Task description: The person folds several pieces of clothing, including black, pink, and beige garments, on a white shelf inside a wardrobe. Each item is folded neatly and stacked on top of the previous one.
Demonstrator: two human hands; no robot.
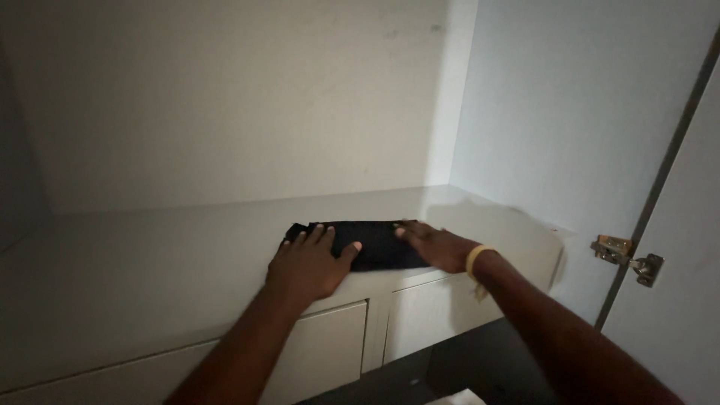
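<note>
Both hands, left hand (307,262) and right hand (439,246), lay flat, fingers spread, gripping nothing, on the folded black cloth (371,244) on the shelf (150,277). Cloth looked soft, light, limp; best taken at both ends.

I am looking into a white cupboard: its shelf (150,277) is running wide, two drawer fronts (420,307) are sitting below, and a metal hinge (628,259) is holding the open door (675,300) at right.
</note>
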